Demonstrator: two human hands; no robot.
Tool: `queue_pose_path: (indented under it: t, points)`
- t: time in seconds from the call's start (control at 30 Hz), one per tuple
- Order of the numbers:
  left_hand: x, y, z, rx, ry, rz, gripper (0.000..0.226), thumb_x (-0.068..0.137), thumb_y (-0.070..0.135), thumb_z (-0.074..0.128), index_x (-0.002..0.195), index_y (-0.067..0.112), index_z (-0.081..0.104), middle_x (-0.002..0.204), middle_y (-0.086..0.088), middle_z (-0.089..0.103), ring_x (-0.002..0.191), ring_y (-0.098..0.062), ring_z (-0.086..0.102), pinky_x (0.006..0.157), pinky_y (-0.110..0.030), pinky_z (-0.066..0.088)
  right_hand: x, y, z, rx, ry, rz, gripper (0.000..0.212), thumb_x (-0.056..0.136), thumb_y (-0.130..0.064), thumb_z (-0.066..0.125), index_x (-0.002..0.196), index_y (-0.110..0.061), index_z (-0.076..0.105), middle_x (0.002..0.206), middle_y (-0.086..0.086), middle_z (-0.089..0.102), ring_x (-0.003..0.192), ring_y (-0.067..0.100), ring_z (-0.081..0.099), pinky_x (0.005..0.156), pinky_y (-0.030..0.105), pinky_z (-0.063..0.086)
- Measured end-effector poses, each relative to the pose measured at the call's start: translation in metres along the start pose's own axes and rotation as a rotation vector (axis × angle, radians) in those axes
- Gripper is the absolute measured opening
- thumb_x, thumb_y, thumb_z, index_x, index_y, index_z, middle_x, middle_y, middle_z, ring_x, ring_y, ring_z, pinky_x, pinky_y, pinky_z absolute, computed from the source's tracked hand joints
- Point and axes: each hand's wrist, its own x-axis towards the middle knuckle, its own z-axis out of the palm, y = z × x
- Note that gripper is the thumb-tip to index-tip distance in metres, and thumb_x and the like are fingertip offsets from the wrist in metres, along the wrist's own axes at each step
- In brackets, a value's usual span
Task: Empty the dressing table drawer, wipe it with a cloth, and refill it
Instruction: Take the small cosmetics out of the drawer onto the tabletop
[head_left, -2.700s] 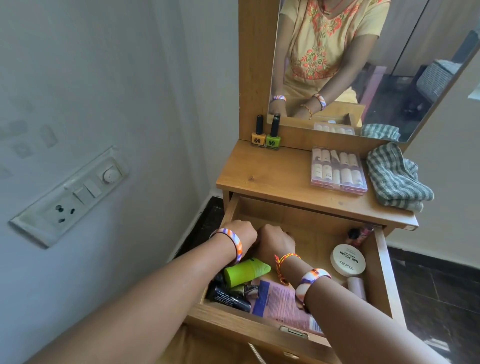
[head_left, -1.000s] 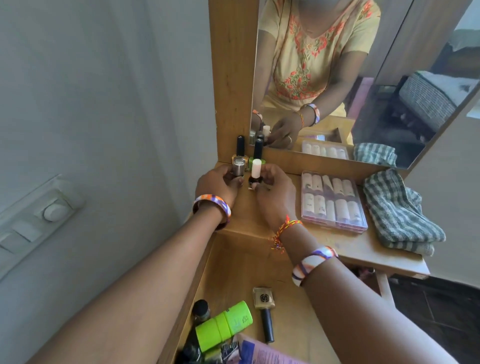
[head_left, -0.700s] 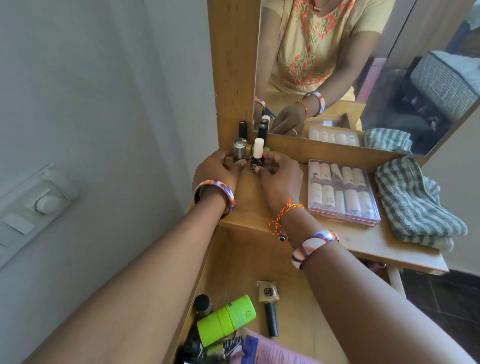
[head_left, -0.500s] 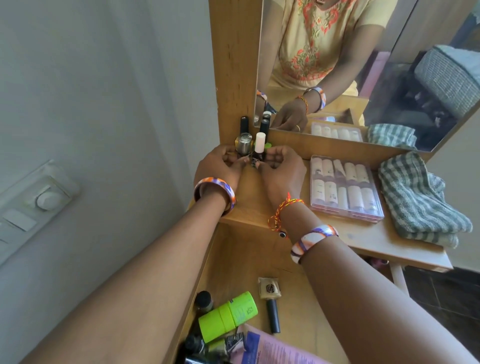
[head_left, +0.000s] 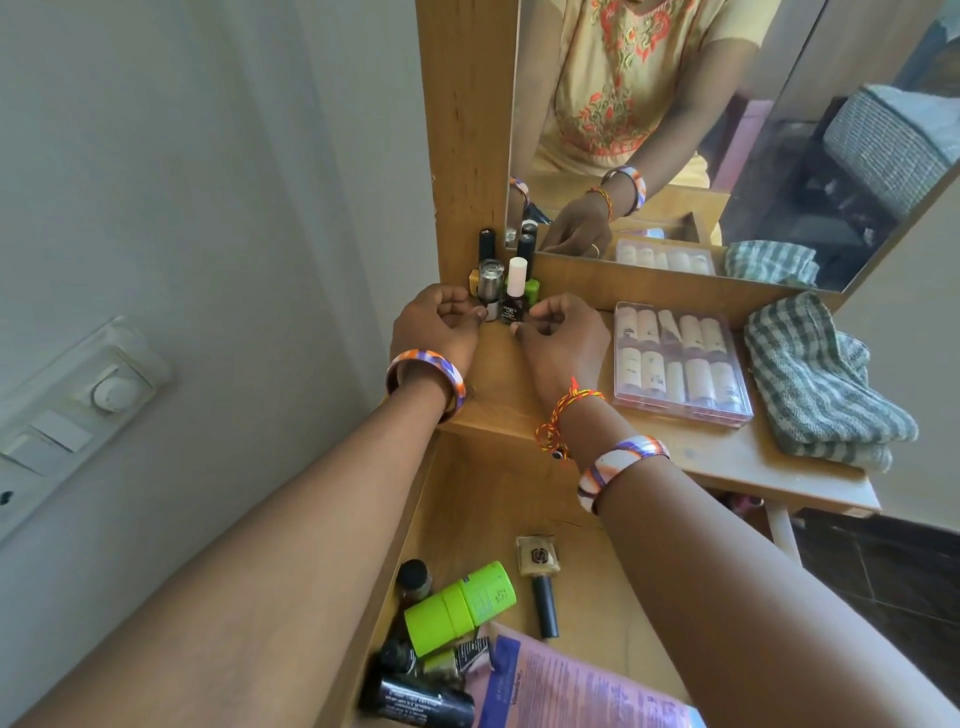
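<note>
Head camera looks down over both forearms at the table and its open drawer beneath. Taking the mirror as the landmark: at its lower left corner stand four small bottles, two black-capped ones against the frame and, just in front of them, a silver-capped bottle and a white-capped dark bottle. The left hand curls loosely beside the silver-capped bottle, fingertips at its base; whether it grips the bottle I cannot tell. The right hand is half closed next to the white-capped bottle, fingertips close to its base, contact unclear. Below the mirror's middle lies a clear box of nail tips, and toward its right end a folded green checked cloth, both on the table. In the drawer, well below the mirror, lie a green tube, a gold nail polish bottle on its side, some dark containers and a purple sachet. Both arms cross over the drawer and hide much of it.
</note>
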Motion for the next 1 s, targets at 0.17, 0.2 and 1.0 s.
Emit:
queue_pose_path:
  t: [0.17, 0.2, 1.0]
  points:
    - [-0.019, -0.001, -0.012, 0.024, -0.043, 0.053, 0.017, 0.085, 0.015, 0.063, 0.101, 0.014, 0.068, 0.099, -0.001, 0.069, 0.085, -0.009, 0.058, 0.083, -0.023, 0.051, -0.019, 0.002, -0.014, -0.082, -0.067, -0.057, 0.013, 0.082, -0.001, 0.060, 0.092, -0.008, 0.066, 0.087, 0.000, 0.061, 0.080, 0.010, 0.054, 0.069, 0.015, 0.040]
    - [-0.024, -0.002, -0.014, 0.053, -0.067, 0.068, 0.016, 0.086, 0.014, 0.062, 0.100, 0.014, 0.069, 0.098, 0.000, 0.069, 0.084, -0.009, 0.058, 0.081, -0.021, 0.049, -0.023, 0.003, -0.017, -0.097, -0.086, -0.065, 0.014, 0.082, -0.001, 0.058, 0.091, -0.009, 0.066, 0.087, 0.000, 0.061, 0.080, 0.010, 0.054, 0.066, 0.014, 0.040]
    - [-0.125, -0.006, -0.063, 1.176, -1.071, 0.326, 0.048, 0.079, 0.025, 0.072, 0.121, 0.006, 0.057, 0.121, -0.011, 0.061, 0.102, -0.023, 0.059, 0.079, -0.028, 0.049, -0.148, 0.065, -0.084, -0.977, -0.735, -0.753, 0.041, 0.090, 0.000, 0.042, 0.122, -0.021, 0.057, 0.134, 0.000, 0.049, 0.122, 0.023, 0.045, 0.092, 0.034, 0.044]
